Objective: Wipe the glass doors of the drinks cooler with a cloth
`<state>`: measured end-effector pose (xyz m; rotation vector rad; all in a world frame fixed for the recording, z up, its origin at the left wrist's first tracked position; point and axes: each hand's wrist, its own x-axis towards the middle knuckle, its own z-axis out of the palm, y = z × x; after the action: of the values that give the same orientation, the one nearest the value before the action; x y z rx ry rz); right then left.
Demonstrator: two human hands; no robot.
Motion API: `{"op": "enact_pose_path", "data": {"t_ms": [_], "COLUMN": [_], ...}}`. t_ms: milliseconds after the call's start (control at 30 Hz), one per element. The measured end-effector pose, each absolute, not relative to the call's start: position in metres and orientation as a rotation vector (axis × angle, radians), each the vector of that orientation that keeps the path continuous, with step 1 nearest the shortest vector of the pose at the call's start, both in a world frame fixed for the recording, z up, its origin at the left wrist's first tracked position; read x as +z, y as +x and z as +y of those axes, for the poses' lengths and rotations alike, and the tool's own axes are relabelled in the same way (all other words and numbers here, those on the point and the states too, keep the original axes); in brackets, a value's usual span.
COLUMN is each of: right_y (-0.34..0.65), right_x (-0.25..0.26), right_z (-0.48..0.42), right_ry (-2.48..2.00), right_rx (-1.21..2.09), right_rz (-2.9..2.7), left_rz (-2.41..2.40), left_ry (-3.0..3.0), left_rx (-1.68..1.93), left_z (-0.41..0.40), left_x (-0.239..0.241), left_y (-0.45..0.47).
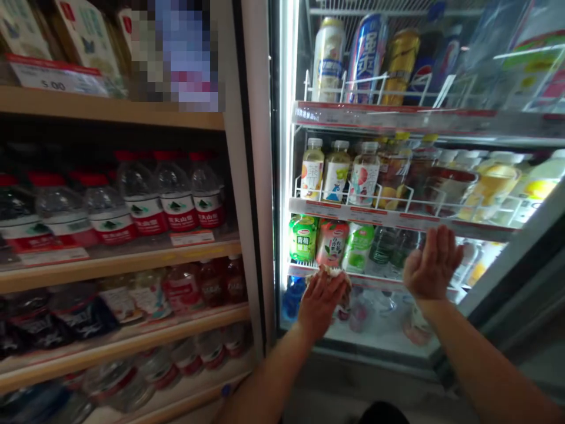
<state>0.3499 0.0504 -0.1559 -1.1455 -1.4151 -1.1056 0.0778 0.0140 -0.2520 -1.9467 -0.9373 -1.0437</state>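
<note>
My left hand (320, 300) is closed round a whitish cloth-like wad (332, 272) pressed against the front rail of a low shelf in the lit drinks fridge (282, 176). Just above that hand stand a green bottle (303, 237) and a pink bottle (332, 242). My right hand (430, 265) is open, fingers up and together, palm toward the same shelf rail (388, 219), beside dark bottles (388, 244). Whether it touches the rail I cannot tell.
The fridge's glass door (521, 194) stands open at the right. Upper fridge shelves hold cans (366, 56) and juice bottles (338, 171). To the left, wooden shelves (132, 256) carry red-capped water bottles (141, 197) and other drinks.
</note>
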Motion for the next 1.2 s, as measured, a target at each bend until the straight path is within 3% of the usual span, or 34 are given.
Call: {"op": "enact_pose_path", "data": {"t_ms": [800,1033,1200], "right_y": [0.350,0.350,0.348], "right_x": [-0.158,-0.158,-0.157], "right_z": [0.052,0.051,0.050], "right_ry": [-1.167,-1.195,-1.197], "right_rx": [-1.088,-1.071,-1.046], "right_rz": [-1.418,-1.419,-1.413], "left_rz": [-0.939,-1.061,-0.999], "left_ry": [-1.979,-1.817,-1.941], "left_rx": [-1.139,-1.239,-1.162], "left_z": [0.015,0.021,0.016], "left_x": [-0.245,-0.211,-0.230], "left_y": [0.047,0.049,0.059]}}
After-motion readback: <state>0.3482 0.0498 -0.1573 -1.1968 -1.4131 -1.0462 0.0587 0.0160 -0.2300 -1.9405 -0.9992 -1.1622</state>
